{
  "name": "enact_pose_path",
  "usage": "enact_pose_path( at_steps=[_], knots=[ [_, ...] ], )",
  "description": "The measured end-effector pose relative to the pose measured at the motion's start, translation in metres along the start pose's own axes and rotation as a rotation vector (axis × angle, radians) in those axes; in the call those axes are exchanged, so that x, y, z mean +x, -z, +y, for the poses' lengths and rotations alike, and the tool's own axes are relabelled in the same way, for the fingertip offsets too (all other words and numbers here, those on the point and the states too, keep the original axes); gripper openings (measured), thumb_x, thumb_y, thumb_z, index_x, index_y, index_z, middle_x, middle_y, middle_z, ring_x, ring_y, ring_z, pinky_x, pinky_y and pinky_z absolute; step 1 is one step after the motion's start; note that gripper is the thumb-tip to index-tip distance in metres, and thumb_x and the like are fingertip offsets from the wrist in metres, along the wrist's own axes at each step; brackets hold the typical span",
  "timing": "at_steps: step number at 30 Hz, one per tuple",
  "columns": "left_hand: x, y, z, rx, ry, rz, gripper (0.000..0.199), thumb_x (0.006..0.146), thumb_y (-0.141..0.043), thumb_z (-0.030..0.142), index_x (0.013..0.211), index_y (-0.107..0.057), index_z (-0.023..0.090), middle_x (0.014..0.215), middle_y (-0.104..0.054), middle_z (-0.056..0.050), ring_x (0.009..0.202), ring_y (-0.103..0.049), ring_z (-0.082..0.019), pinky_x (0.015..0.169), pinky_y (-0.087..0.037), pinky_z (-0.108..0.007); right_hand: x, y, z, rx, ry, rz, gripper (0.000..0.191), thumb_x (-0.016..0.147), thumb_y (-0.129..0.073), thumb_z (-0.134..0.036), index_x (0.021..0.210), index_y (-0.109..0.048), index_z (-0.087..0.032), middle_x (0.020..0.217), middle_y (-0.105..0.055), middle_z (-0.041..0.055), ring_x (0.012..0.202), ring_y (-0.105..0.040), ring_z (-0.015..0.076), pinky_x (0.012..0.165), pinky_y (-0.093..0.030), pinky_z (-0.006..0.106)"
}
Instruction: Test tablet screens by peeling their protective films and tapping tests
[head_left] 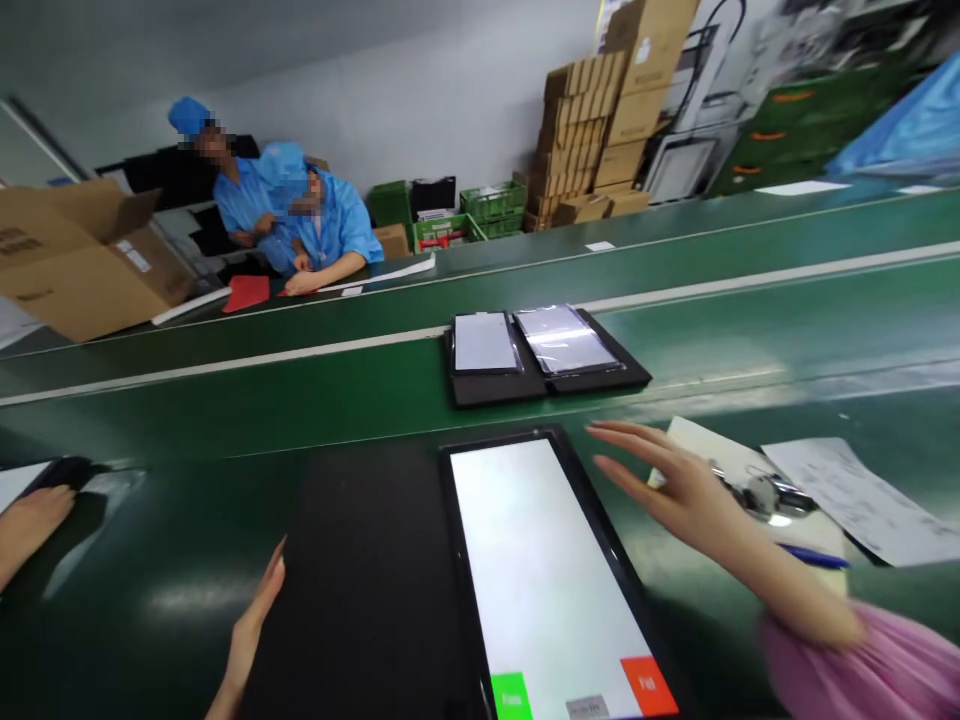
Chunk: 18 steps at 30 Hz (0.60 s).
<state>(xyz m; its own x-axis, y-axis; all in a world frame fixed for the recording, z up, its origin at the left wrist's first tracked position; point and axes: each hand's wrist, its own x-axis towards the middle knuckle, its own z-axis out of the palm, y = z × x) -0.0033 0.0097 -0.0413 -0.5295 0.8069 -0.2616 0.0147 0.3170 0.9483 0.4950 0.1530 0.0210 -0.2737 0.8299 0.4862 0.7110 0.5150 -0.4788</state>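
Observation:
A large black-framed tablet point(540, 540) lies face up before me. Its screen glows white, with a green button at the lower left, a grey one in the middle and a red one at the lower right. My right hand point(675, 485) hovers by the tablet's upper right edge, fingers stretched and holding nothing. Seen edge-on, my left hand point(251, 625) is at the left edge of a black mat point(360, 560), its visible fingers straight and nothing in them. Whether either hand touches the surface is unclear.
Two smaller tablets point(486, 342) rest on black pads beyond. At right are papers point(862, 490), a metallic object point(772, 495) and a blue pen point(814, 556). Another person's hand point(37, 520) holds a device at far left. Two people in blue point(337, 220) work across the green bench.

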Motion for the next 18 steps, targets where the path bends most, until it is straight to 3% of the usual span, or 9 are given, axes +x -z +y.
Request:
enact_pose_path(
  at_steps=[3,6,8,11,13,16,18],
  knots=[
    [0.011,0.015,0.020,0.220,-0.082,-0.038,0.079,0.089,-0.057,0.082,0.145,-0.063,0.027,0.160,-0.057,-0.008,0.159,-0.038,-0.037,0.133,-0.033,-0.060,0.047,-0.032,-0.007,0.035,0.043,-0.073,0.038,0.104,-0.054,-0.051,0.117,-0.079,-0.026,0.130,-0.073,0.0121,0.116,-0.072,0.0341,0.096,-0.062,0.052],
    [0.004,0.017,0.053,0.403,-0.353,-0.002,0.070,0.096,-0.057,0.071,0.155,-0.049,0.032,0.169,-0.045,-0.008,0.162,-0.034,-0.034,0.134,-0.026,-0.063,0.073,-0.049,0.001,0.056,0.078,-0.118,0.033,0.103,-0.057,-0.046,0.093,-0.079,-0.024,0.120,-0.076,0.0119,0.101,-0.075,0.0314,0.087,-0.062,0.049],
    [-0.009,0.009,0.078,0.562,-0.559,-0.041,0.057,0.100,-0.058,0.061,0.151,-0.051,0.036,0.165,-0.051,-0.007,0.158,-0.042,-0.033,0.132,-0.032,-0.062,0.075,-0.050,0.002,0.070,0.115,-0.120,0.030,0.103,-0.057,-0.041,0.087,-0.075,-0.022,0.118,-0.076,0.0124,0.100,-0.075,0.0300,0.088,-0.061,0.047],
    [-0.037,-0.020,0.107,0.822,-0.877,-0.241,0.036,0.104,-0.059,0.049,0.137,-0.063,0.036,0.149,-0.066,-0.003,0.146,-0.057,-0.030,0.126,-0.042,-0.058,0.057,-0.039,-0.017,0.059,0.180,-0.106,0.025,0.106,-0.054,-0.033,0.091,-0.069,-0.020,0.122,-0.075,0.0147,0.108,-0.072,0.0321,0.091,-0.056,0.049],
    [-0.058,-0.047,0.116,0.956,-1.081,-0.351,0.034,0.104,-0.062,0.040,0.137,-0.064,0.033,0.144,-0.069,-0.002,0.141,-0.061,-0.025,0.130,-0.036,-0.052,0.034,-0.025,-0.042,0.057,0.247,-0.132,0.019,0.108,-0.054,-0.028,0.095,-0.065,-0.020,0.113,-0.076,0.0117,0.102,-0.071,0.0293,0.088,-0.054,0.046],
    [-0.094,-0.086,0.112,0.964,-1.289,-0.397,0.036,0.104,-0.061,0.031,0.140,-0.064,0.025,0.142,-0.071,-0.003,0.142,-0.058,-0.023,0.135,-0.023,-0.047,-0.011,0.003,-0.084,0.183,0.423,-0.255,0.017,0.111,-0.049,-0.015,0.102,-0.062,-0.019,0.096,-0.075,0.0060,0.090,-0.071,0.0198,0.083,-0.053,0.035],
    [-0.117,-0.103,0.101,0.857,-1.404,-0.391,0.028,0.106,-0.057,0.025,0.130,-0.071,0.025,0.128,-0.077,-0.001,0.131,-0.064,-0.020,0.133,-0.026,-0.045,-0.039,0.017,-0.104,0.315,0.512,-0.411,0.029,0.115,-0.037,-0.019,0.107,-0.064,-0.018,0.099,-0.076,0.0070,0.089,-0.072,0.0176,0.087,-0.056,0.034]
  ],
)
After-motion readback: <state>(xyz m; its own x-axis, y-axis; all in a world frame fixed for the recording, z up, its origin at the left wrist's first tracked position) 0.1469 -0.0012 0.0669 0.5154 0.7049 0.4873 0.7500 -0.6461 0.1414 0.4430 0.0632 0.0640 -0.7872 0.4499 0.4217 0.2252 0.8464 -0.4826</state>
